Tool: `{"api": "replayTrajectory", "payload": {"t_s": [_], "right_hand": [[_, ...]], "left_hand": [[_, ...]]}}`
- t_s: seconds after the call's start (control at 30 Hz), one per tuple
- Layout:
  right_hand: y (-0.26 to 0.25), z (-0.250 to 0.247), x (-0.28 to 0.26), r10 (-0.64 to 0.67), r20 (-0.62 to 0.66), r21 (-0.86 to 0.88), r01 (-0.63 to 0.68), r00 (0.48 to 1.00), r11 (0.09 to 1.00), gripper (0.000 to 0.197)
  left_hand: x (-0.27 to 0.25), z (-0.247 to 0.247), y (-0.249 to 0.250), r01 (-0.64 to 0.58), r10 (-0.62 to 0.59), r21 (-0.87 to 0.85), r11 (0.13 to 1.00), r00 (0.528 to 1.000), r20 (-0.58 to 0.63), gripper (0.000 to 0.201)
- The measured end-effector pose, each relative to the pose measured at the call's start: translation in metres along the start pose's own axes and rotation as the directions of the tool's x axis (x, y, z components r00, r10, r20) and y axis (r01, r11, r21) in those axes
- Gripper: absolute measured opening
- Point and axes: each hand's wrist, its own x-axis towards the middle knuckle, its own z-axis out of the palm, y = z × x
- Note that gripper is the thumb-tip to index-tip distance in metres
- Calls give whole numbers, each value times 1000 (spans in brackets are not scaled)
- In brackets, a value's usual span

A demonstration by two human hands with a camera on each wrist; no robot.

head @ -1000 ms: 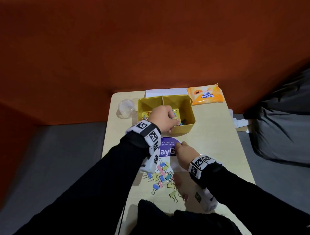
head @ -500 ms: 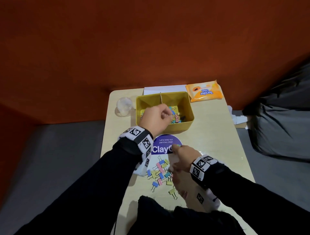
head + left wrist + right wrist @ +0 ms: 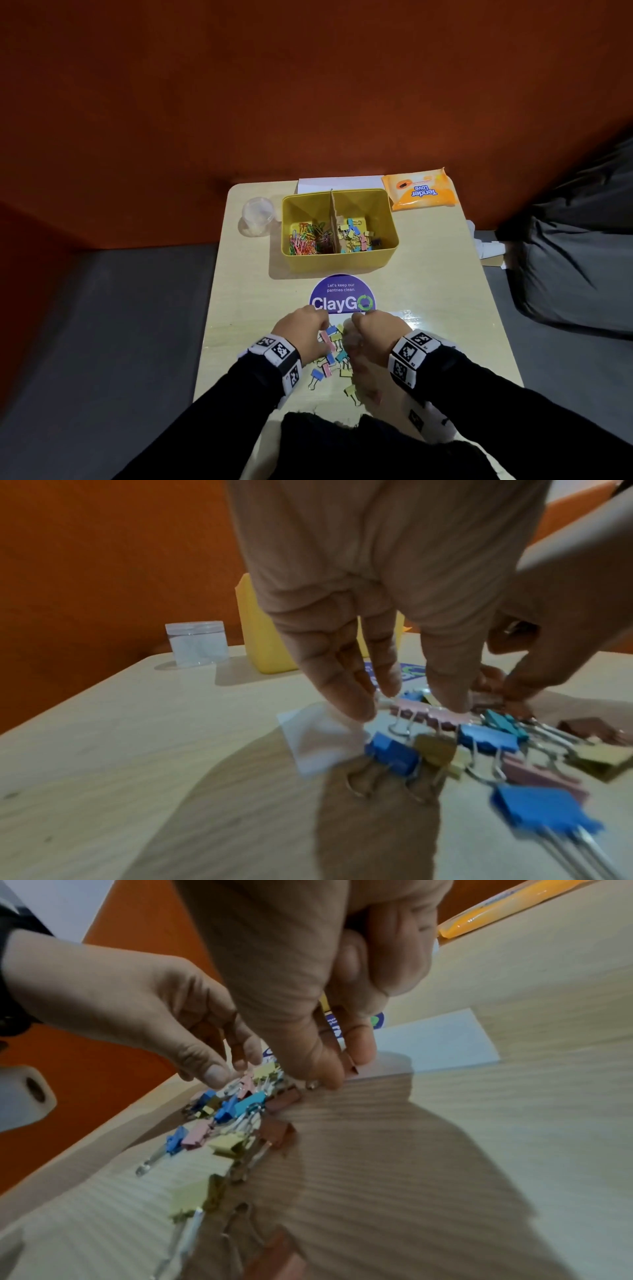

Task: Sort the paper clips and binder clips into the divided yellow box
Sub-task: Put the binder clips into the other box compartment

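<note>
The yellow box (image 3: 342, 263) stands at the far middle of the table, split by a cardboard divider (image 3: 331, 219). Its left compartment holds coloured paper clips (image 3: 306, 238), its right one binder clips (image 3: 354, 234). A pile of loose binder clips (image 3: 334, 358) lies near the front edge between my two hands. My left hand (image 3: 407, 704) reaches down with straight fingers, and its fingertips touch a pink binder clip (image 3: 416, 710) at the pile's far side. My right hand (image 3: 346, 1069) pinches a small pink binder clip (image 3: 352, 1067) between thumb and forefinger at the pile's far right.
A clear plastic jar (image 3: 257, 216) stands left of the box. An orange wipes pack (image 3: 419, 188) lies at the back right, with white paper (image 3: 339, 183) behind the box. A purple round sticker (image 3: 342, 294) sits between box and pile. A dark bag (image 3: 582, 246) lies off the table's right.
My left hand has come back from over the yellow box to the pile at the front. My right hand has stayed at the pile and now pinches a clip.
</note>
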Motion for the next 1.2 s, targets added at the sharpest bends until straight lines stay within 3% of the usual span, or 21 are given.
{"api": "replayTrajectory", "payload": {"t_s": [0.1, 0.23, 0.43, 0.53, 0.67, 0.8, 0.9, 0.93, 1.03, 1.1, 1.17, 1.2], "right_hand": [[0, 4, 1, -14, -14, -39, 13, 1000, 999, 40], [1, 4, 3, -28, -46, -55, 26, 999, 998, 35], [2, -1, 1, 23, -56, 99, -17, 998, 995, 38], [4, -19, 0, 98, -199, 299, -35, 975, 954, 29], [10, -69, -3, 260, -406, 620, 55, 876, 783, 16], [25, -108, 12, 392, -343, 858, 114, 854, 501, 21], [34, -117, 28, 416, -265, 906, 77, 870, 416, 19], [34, -118, 29, 398, -261, 895, 67, 879, 440, 18], [33, -111, 27, 367, -338, 775, 35, 867, 631, 33], [29, -101, 19, 314, -502, 620, 81, 806, 781, 32], [27, -87, 8, 166, -663, 399, 156, 730, 904, 23], [27, -77, 3, 68, -695, 291, 193, 716, 937, 19]], "left_hand": [[1, 9, 3, 14, -15, -6, 1000, 1000, -13, 41], [7, 14, 4, 27, -29, -42, 999, 999, -45, 31], [12, 18, 6, 60, -66, -148, 987, 997, -36, 22], [14, 22, 2, 37, -41, -169, 985, 999, -16, 13], [13, 24, -3, -3, 0, -171, 985, 1000, -19, 5], [11, 26, -5, -16, 5, -196, 981, 998, -56, 5], [10, 27, -4, -15, 1, -228, 974, 998, -61, 14], [10, 27, -3, -19, 4, -229, 973, 998, -63, 16], [9, 27, -1, -52, 34, -219, 974, 996, -83, 24], [9, 27, 0, -67, 51, -196, 978, 995, -85, 27], [11, 27, 0, -80, 63, -177, 981, 993, -101, 23], [11, 28, 1, -85, 65, -181, 980, 992, -111, 20]]}}
